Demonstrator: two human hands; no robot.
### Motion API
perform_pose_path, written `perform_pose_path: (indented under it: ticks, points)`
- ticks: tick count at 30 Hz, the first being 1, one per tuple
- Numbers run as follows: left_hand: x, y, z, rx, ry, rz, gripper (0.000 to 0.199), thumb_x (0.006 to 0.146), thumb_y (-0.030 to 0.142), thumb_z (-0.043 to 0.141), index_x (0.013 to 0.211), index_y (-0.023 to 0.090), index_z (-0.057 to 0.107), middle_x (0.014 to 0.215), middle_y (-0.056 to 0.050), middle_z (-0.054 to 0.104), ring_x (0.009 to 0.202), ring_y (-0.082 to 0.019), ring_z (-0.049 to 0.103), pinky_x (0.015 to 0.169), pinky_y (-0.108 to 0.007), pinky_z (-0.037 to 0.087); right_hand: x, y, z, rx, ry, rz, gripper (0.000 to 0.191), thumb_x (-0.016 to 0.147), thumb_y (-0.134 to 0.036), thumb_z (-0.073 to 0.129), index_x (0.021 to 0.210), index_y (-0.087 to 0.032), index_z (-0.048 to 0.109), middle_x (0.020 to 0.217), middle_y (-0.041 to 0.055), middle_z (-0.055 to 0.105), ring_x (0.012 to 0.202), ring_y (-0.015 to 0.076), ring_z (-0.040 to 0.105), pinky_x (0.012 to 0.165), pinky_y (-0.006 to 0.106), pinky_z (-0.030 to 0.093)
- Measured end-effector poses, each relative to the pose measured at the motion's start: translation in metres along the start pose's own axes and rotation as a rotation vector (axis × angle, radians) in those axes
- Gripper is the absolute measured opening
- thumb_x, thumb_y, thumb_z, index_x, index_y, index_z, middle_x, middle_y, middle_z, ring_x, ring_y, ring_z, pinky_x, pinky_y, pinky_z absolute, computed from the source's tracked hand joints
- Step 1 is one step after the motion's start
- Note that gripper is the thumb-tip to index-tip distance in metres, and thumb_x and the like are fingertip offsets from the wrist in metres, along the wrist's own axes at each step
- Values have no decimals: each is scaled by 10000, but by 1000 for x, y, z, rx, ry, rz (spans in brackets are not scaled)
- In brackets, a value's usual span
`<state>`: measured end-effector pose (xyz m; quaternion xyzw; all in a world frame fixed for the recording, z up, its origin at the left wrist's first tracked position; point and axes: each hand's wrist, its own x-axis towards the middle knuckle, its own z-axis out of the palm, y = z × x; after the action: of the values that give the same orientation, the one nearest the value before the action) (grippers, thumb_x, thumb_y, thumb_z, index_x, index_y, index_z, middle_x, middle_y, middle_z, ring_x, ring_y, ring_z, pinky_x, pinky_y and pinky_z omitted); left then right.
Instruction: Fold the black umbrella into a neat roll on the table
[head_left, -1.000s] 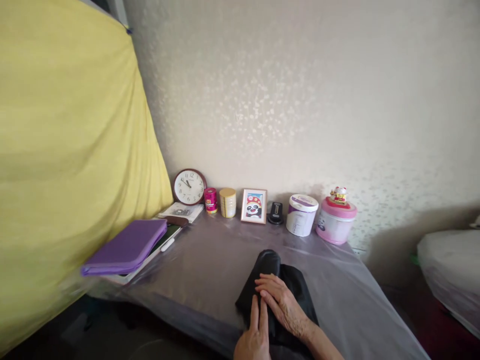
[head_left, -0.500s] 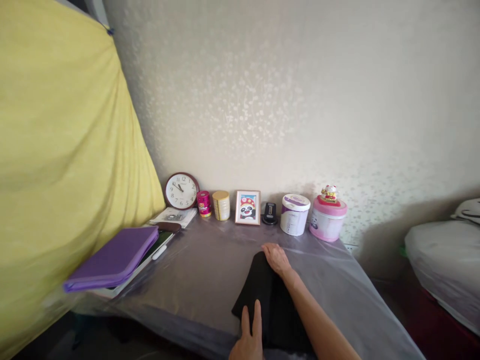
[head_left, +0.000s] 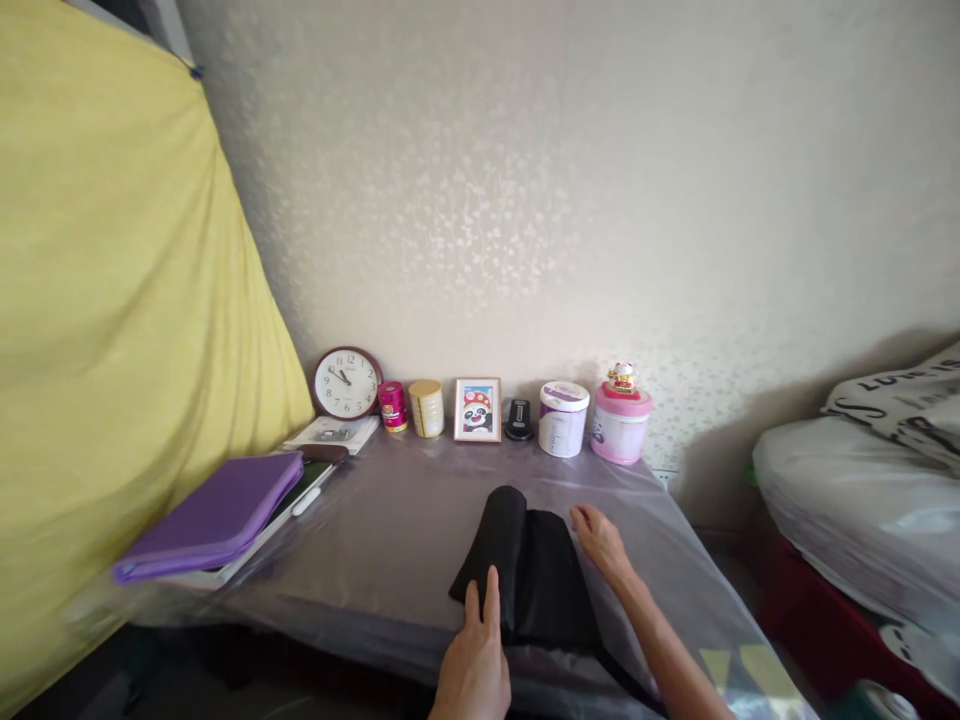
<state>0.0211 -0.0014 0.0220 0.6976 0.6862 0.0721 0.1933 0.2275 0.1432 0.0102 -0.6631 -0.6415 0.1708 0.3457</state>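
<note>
A black, flexible, fabric-like item [head_left: 559, 585] lies near the table's front edge, with its left part raised in a rounded fold and its right part flatter. My left hand [head_left: 474, 660] rests against the lower left of the fold, two fingers stretched out and apart. Just beyond the item's upper right edge is my right hand [head_left: 600, 545], its fingers curled together; what they hold, if anything, is hidden. A black strap [head_left: 630, 682] runs from the item's lower right corner beneath my right forearm.
Along the wall stand a clock [head_left: 347, 383], a pink tin [head_left: 392, 407], a yellow-lidded tin [head_left: 427, 410], a picture frame [head_left: 478, 410], a black object [head_left: 519, 420] and two tubs [head_left: 564, 420] [head_left: 619, 425]. A purple folder [head_left: 214, 512] lies left on the plastic-covered table [head_left: 397, 530].
My right hand has moved right, off the black item's top, and its fingers are more curled. The item's flatter right part and the strap now show. The view has shifted right.
</note>
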Motion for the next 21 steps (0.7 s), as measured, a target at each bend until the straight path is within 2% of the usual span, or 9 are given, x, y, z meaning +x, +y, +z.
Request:
perform_pose_path:
  ticks: [4,8,11,15,21]
  points:
    - [-2,1,-1,7,16,12,764,740,17,326,1377,219,-44,1420,-193,185,929,-184,598,767,-255,424,-28,9,-9,169,-193,186,344,791,-410,351,714,-171,586,634,31,611,547,147,577,457,221,433]
    - [-3,2,-3,1,8,0,773,730,15,335,1378,194,-46,1418,-194,191,991,-194,570,793,-252,418,-42,0,-4,277,-242,262,368,755,-470,398,775,-160,595,523,-20,518,468,125,511,386,203,379]
    - [-3,1,-1,-7,19,12,778,724,11,331,1376,172,-61,1418,-198,187,1004,-196,562,803,-256,416,-41,-7,0,311,-223,250,385,725,-494,438,796,-155,608,518,-27,498,472,123,491,380,201,340]
    - [-3,-2,2,-24,35,20,775,723,19,327,1374,156,-70,1418,-198,186,998,-201,562,799,-267,424,-38,-14,5,383,-151,159,363,690,-492,492,627,-148,589,511,-11,511,514,129,491,434,212,343]
    - [-1,-5,5,-47,33,25,786,712,15,340,1371,123,-74,1423,-204,167,1009,-197,555,803,-246,417,-34,-37,10,555,-166,61,356,705,-485,505,699,-141,593,576,-9,558,534,125,500,471,216,360]
